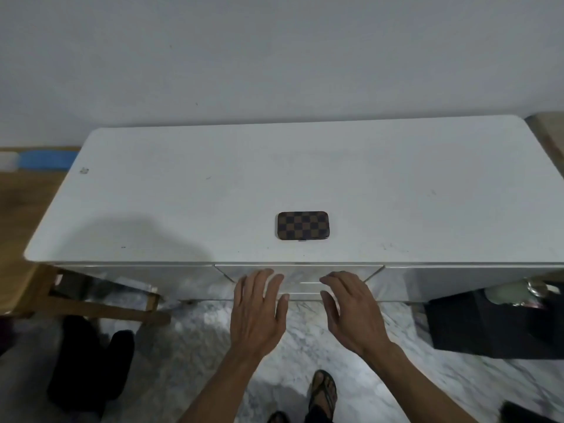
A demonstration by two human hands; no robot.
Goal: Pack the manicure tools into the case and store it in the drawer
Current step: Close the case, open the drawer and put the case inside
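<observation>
A closed brown checkered manicure case [302, 225] lies flat on the white table [183, 193], near its front edge at the middle. No loose tools show. Below it is the white drawer front [300, 271], closed, in the middle of the table's apron. My left hand [258, 312] hovers in front of the drawer with fingers spread, holding nothing. My right hand [354, 312] is beside it, fingers apart and slightly curled, also holding nothing. Both fingertips are close to the drawer front; contact cannot be told.
A wooden chair frame [91, 303] stands under the table's left side. A black bin [500, 322] sits under the right side. Dark objects [91, 367] lie on the marble floor at left. My sandalled foot [323, 392] is below my hands.
</observation>
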